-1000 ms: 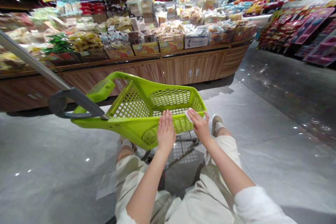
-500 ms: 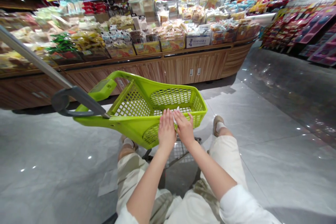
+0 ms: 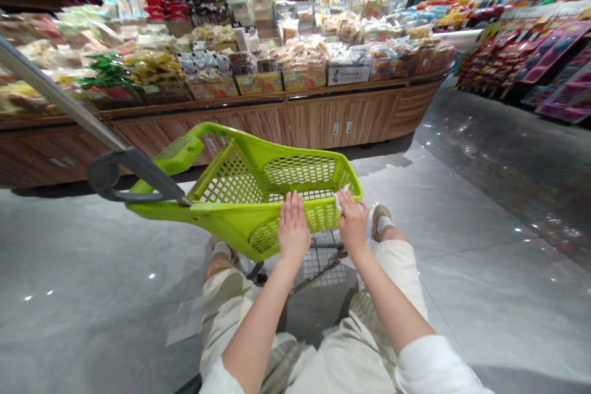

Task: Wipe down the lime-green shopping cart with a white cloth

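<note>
A lime-green plastic shopping cart basket [image 3: 240, 172] stands in front of me, seen from a low, crouching position. My left hand [image 3: 292, 231] lies flat against the basket's near rim, fingers stretched out and together. My right hand [image 3: 351, 221] presses a small white cloth [image 3: 340, 198] against the rim near the basket's right corner, fingers closed over it. The cart's grey handle bar [image 3: 106, 157] runs up to the left.
A long wooden display counter [image 3: 323, 117] piled with packaged food lines the far side. Shelves of colourful goods [image 3: 545, 55] stand at the right. Glossy grey tile floor [image 3: 484, 209] spreads around. My knees and shoes flank the cart's lower frame.
My right hand with the white cloth slid left along the rim to meet my left hand, then back right toward the corner. My left hand stayed in place.
</note>
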`<state>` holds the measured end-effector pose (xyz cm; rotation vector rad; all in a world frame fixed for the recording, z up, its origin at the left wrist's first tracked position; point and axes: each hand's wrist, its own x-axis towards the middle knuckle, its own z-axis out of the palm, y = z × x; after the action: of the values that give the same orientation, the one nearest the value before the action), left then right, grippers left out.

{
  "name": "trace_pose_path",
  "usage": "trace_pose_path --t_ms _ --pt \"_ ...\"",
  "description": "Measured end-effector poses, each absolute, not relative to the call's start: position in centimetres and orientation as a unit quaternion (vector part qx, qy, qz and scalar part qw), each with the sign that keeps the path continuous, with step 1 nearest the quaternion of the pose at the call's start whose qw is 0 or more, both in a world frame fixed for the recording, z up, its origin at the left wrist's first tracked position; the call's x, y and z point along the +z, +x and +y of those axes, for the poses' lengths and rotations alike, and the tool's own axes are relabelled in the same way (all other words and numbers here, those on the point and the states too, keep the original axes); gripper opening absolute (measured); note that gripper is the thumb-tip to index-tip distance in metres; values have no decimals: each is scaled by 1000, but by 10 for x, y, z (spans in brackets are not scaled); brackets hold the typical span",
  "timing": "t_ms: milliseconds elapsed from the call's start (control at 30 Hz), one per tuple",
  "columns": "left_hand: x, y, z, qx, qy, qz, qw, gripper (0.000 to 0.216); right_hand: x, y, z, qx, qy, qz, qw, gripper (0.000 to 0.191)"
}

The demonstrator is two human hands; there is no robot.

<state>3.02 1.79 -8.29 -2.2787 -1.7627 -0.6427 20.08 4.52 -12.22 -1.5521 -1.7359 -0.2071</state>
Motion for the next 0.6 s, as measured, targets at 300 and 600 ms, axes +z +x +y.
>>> trace_pose_path --t_ms 300,600 --pt "-82 22 17 -191 -780 -586 111 86 -99 171 39 -53 -478 -811 334 76" --pt "-83 27 19 -240 -769 -582 109 70 -134 254 50 -79 -613 -675 403 77"
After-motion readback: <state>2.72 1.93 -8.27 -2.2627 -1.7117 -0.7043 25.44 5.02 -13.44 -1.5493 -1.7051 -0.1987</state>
